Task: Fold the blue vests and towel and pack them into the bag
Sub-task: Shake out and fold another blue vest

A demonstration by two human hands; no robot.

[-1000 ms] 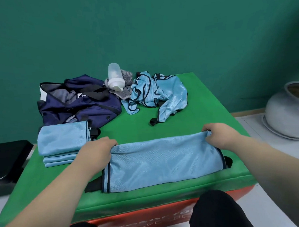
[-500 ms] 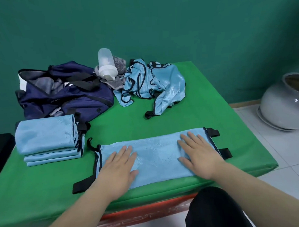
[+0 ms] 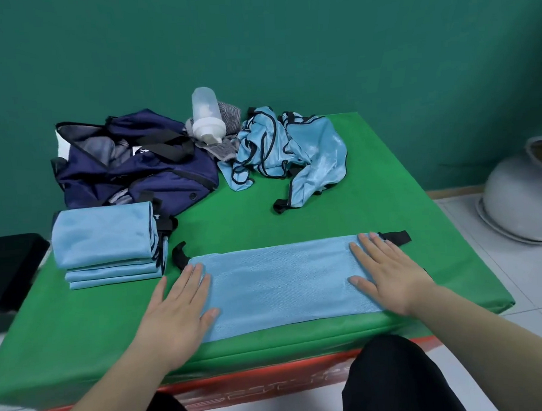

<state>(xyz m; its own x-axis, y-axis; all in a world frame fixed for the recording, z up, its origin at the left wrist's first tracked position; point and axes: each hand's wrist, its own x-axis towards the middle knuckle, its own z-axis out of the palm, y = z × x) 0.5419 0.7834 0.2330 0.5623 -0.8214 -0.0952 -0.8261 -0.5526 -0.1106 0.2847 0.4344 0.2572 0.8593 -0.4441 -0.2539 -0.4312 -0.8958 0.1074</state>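
Two spread hands, left hand (image 3: 178, 305) and right hand (image 3: 387, 274), press flat the folded light-blue mesh vest (image 3: 279, 279) at the near edge of the green padded counter (image 3: 233, 219); limp and slippery, probably best pinched by its ends.

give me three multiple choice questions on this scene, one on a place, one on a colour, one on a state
1. Where is the folded stack?
A) on the table, in front of the bag
B) inside the bag
C) on the floor

2. What colour is the bag?
A) red
B) navy blue
C) yellow

3. How do the left hand and right hand lie?
A) gripping corners
B) raised as fists
C) flat on the spread vest

Answers:
1 A, the stack sits on the green top by the bag's near edge.
2 B, its fabric is dark blue.
3 C, fingers straight, palms down on the cloth.
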